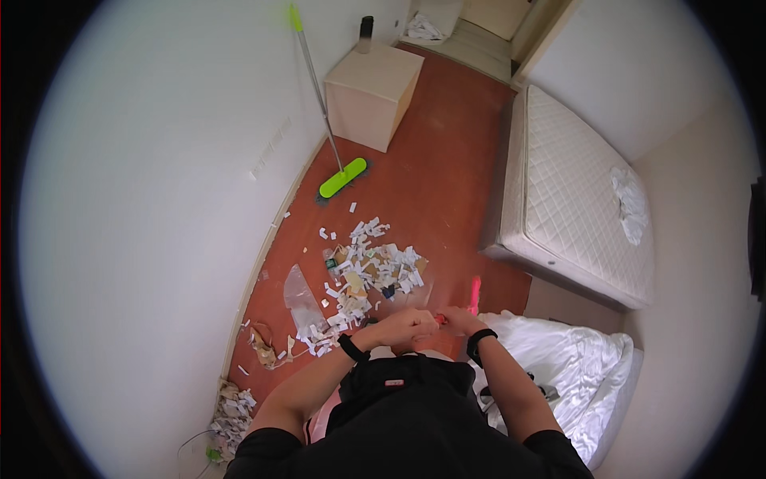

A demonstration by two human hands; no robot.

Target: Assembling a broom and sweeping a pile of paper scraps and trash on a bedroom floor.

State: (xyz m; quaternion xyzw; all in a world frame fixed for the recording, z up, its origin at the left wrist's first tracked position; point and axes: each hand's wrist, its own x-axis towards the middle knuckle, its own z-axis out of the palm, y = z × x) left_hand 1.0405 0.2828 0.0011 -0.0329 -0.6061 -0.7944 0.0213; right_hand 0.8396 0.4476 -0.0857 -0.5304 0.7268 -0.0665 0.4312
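My left hand (419, 325) and my right hand (462, 321) are close together in front of my waist, fingers closed on a small pink-red object (441, 319). A bright pink strip (476, 293) stands out beyond my right hand; whether it is part of the same object I cannot tell. Ahead of my hands, a heap of white paper scraps (374, 263) lies on the red-brown floor, mixed with a clear plastic bottle (331, 266) and cardboard bits. Left of the heap is a clear plastic sheet (301, 299). My fingers hide much of the held object.
A green push broom (343, 178) leans on the left wall, beside a pale cabinet (374, 72) bearing a dark-topped bottle (365, 33). A mattress (574, 179) is at the right, with white bedding (556, 353) nearer me. More scraps (232, 416) fill the lower left corner.
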